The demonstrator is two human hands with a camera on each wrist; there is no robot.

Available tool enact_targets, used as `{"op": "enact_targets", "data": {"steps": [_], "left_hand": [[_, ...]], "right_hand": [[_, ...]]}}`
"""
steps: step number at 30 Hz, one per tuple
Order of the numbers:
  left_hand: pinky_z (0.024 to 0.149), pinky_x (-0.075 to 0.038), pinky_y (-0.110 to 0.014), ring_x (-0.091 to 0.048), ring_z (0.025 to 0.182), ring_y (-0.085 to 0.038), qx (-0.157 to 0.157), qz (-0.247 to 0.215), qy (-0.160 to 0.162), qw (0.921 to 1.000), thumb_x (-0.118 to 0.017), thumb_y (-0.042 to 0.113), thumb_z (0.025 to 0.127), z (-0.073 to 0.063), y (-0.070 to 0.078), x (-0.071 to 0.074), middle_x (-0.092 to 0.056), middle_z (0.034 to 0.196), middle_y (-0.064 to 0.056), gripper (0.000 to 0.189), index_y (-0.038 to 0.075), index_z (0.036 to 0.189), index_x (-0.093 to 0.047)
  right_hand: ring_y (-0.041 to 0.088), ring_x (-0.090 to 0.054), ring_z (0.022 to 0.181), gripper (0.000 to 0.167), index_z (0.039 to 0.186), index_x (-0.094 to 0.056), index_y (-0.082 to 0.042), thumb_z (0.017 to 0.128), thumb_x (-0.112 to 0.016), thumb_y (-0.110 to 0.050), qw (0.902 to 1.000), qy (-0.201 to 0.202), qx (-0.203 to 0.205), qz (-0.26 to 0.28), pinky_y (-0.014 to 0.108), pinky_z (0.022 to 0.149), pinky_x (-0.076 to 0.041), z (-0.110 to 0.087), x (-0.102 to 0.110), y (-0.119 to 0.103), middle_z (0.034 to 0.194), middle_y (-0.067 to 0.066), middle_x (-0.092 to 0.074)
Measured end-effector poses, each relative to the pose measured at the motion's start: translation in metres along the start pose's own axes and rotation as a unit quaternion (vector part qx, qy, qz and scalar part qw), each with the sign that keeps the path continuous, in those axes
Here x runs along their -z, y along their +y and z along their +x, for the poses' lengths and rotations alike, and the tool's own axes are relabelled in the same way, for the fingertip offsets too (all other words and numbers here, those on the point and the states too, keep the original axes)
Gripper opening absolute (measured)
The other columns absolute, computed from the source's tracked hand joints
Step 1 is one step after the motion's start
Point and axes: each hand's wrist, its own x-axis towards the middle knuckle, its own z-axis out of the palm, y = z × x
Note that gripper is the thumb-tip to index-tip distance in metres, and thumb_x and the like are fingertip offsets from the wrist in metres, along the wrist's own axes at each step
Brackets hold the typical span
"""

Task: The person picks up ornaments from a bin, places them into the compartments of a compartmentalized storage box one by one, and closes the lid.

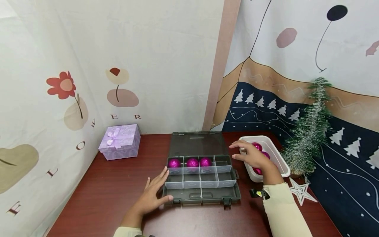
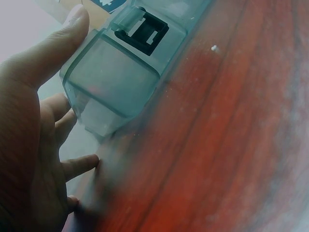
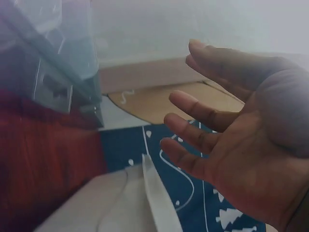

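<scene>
A smoky see-through compartment box [image 1: 213,193] stands on the table with its lid [image 1: 195,144] folded back. Three glittery magenta balls [image 1: 192,163] sit in the back row, one in each of the three left compartments; the back right one holds none. My left hand [image 1: 150,196] is at the box's left side, fingers spread along it and thumb near the front left corner. Over the left side of a white plastic tub [image 1: 276,154] hovers my right hand [image 1: 253,155], its fingers extended and nothing in them. More magenta balls [image 1: 257,146] lie in the tub, partly hidden by that hand.
Behind the tub on the right stands a small frosted tinsel tree [image 1: 311,135], with a white star ornament [image 1: 301,191] in front. A lilac gift box [image 1: 119,143] with a bow is at the back left. Printed cloth hangs behind the dark red table [image 1: 97,200].
</scene>
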Motion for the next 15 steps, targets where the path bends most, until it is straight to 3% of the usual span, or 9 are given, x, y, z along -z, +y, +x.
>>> {"op": "enact_targets", "data": {"steps": [4, 8, 11, 15], "left_hand": [[0.115, -0.011, -0.095, -0.042, 0.156, -0.053, -0.002, 0.002, 0.000, 1.0000, -0.075, 0.069, 0.093, 0.000, 0.000, -0.001, -0.036, 0.177, -0.020, 0.103, 0.004, 0.166, -0.044], [0.114, -0.010, -0.095, -0.044, 0.154, -0.056, -0.002, 0.002, 0.000, 1.0000, -0.075, 0.069, 0.093, 0.000, -0.001, -0.001, -0.036, 0.177, -0.019, 0.103, 0.005, 0.167, -0.043], [0.115, -0.010, -0.095, -0.044, 0.154, -0.056, -0.001, 0.000, -0.002, 1.0000, -0.076, 0.067, 0.093, 0.000, -0.001, -0.001, -0.035, 0.178, -0.019, 0.102, 0.006, 0.167, -0.042], [0.115, -0.009, -0.094, -0.043, 0.156, -0.054, 0.003, 0.000, -0.005, 1.0000, -0.078, 0.066, 0.092, 0.000, -0.002, 0.000, -0.034, 0.178, -0.017, 0.102, 0.007, 0.168, -0.041]], "right_hand": [[0.050, -0.055, 0.142, 0.038, 0.139, -0.070, -0.006, 0.103, -0.076, -0.015, 0.9998, 0.016, 0.010, 0.000, 0.073, 0.116, -0.047, -0.008, 0.007, 0.010, 0.150, 0.025, -0.064], [0.035, -0.065, 0.117, 0.038, 0.140, -0.070, -0.005, 0.103, -0.076, -0.011, 0.9992, 0.033, -0.007, 0.022, 0.050, 0.090, -0.066, -0.017, 0.016, 0.017, 0.154, 0.027, -0.060], [0.018, -0.065, 0.093, 0.041, 0.141, -0.068, 0.001, 0.102, -0.076, -0.006, 0.9968, 0.041, -0.024, 0.063, 0.036, 0.068, -0.065, -0.022, 0.021, 0.022, 0.153, 0.030, -0.058], [0.003, -0.062, 0.079, 0.043, 0.142, -0.066, 0.005, 0.102, -0.075, -0.005, 0.9952, 0.056, -0.035, 0.073, 0.030, 0.066, -0.062, -0.028, 0.027, 0.030, 0.147, 0.033, -0.059]]}}
